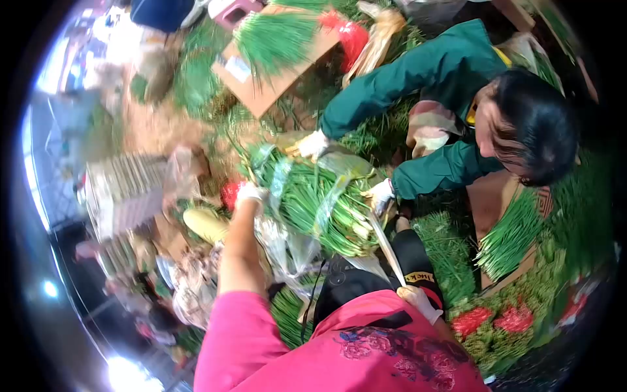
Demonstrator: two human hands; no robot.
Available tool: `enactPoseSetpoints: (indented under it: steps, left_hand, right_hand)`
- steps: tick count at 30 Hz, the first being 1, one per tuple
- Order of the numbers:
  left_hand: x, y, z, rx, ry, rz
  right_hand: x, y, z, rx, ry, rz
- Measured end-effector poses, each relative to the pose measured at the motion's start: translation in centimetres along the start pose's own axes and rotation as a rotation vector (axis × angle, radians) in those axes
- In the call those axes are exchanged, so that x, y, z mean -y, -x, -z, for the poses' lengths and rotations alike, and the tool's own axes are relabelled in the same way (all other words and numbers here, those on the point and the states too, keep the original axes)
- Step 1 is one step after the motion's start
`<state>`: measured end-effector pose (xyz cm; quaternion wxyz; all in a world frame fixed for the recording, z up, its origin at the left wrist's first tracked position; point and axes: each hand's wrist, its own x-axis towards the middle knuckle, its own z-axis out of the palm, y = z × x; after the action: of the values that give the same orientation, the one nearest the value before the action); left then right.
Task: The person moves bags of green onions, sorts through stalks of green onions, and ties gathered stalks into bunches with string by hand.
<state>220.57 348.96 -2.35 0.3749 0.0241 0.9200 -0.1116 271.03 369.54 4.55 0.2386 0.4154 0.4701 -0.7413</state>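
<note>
A large bundle of long green stalks (307,196), wrapped with clear tape, lies in front of me on clear plastic (287,245). My left hand (251,194), in a white glove, is at the bundle's left end; its fingers are too blurred to read. Low on the right, my gloved right hand (418,302) is closed on a pale flat strip (388,251) that runs up to the bundle's right end. Across from me, a co-worker's two gloved hands (312,145) touch the far side and right end of the bundle.
The co-worker in a green top (450,65) leans in from the upper right. Cardboard (261,95) with green stalks lies at the top. Stacked crates (124,189) stand left. More stalks (509,242) lie on cardboard at the right, near red bags (470,321).
</note>
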Motion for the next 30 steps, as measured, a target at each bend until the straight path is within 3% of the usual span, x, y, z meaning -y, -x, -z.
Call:
enactPoseSetpoints:
  steps: [2, 3, 5, 6, 7, 9, 11, 12, 13, 14, 15, 17, 19, 21, 23, 25, 27, 29, 30]
  left_hand:
    - [5.0, -3.5, -3.3, 0.108, 0.305, 0.036]
    - [6.7, -3.8, -4.3, 0.143, 0.46, 0.051]
    - [8.1, -2.8, -7.7, 0.224, 0.486, 0.121]
    - [9.1, -2.5, -10.1, 0.088, 0.345, 0.069]
    - [9.7, -1.7, -12.8, 0.003, 0.427, 0.073]
    - [8.0, 2.2, -13.5, -0.293, 0.199, -0.099]
    - [8.6, 1.8, -14.4, -0.611, 0.328, -0.361]
    - [9.3, 1.0, -14.3, -0.579, 0.395, -0.338]
    - [9.8, 0.4, -14.9, -0.645, 0.453, -0.325]
    - [9.7, 0.5, -14.7, -0.695, 0.19, -0.359]
    - [7.8, 3.1, -12.3, -0.658, 0.19, -0.471]
    - [4.4, 6.8, -11.5, -0.67, 0.178, -0.655]
    - [1.1, 10.5, -12.9, -0.465, 0.122, -0.816]
    - [0.4, 11.7, -17.1, -0.268, -0.099, -0.962]
    - [0.8, 12.2, -19.1, 0.076, -0.311, -0.799]
    - [0.0, 11.8, -19.4, 0.094, -0.319, -0.767]
    - [-1.1, 11.3, -19.2, 0.089, -0.272, -0.753]
    - [-2.2, 11.3, -18.7, 0.159, -0.327, -0.695]
    - [-2.3, 11.2, -18.7, 0.142, -0.333, -0.706]
  right_hand:
    - [1.6, -0.2, 0.4, 0.198, -0.082, 0.031]
    - [1.3, -0.7, 0.8, 0.256, -0.063, -0.173]
    - [1.2, -1.2, 0.4, 0.31, 0.052, -0.204]
    - [0.3, -1.7, -0.1, 0.354, -0.017, -0.202]
    - [-0.6, -1.9, -0.6, 0.392, -0.093, -0.199]
    - [-1.1, -1.7, -2.1, 0.436, -0.14, -0.229]
    - [-2.2, -2.1, -4.8, 0.431, -0.149, -0.171]
    - [-3.0, -2.4, -6.4, 0.48, -0.098, -0.186]
    - [-3.9, -2.5, -7.5, 0.506, 0.226, -0.01]
    - [-1.9, -2.7, -9.1, 0.542, 0.548, 0.155]
    - [-0.2, -3.4, -10.8, 0.573, 0.877, 0.339]
    - [1.4, -4.2, -14.3, 0.644, 1.089, 0.439]
    - [3.2, -3.7, -17.1, 0.59, 1.117, 0.486]
    - [2.6, -2.9, -18.4, 0.407, 1.074, 0.653]
    - [2.9, -2.3, -18.2, 0.216, 0.956, 0.663]
    - [4.2, -1.4, -16.7, 0.263, 1.041, 0.33]
    - [2.3, 0.6, -14.7, -0.102, 0.961, 0.514]
    - [0.9, 2.7, -12.7, -0.252, 0.995, 0.431]
    - [0.9, 3.2, -11.5, -0.217, 0.983, 0.311]
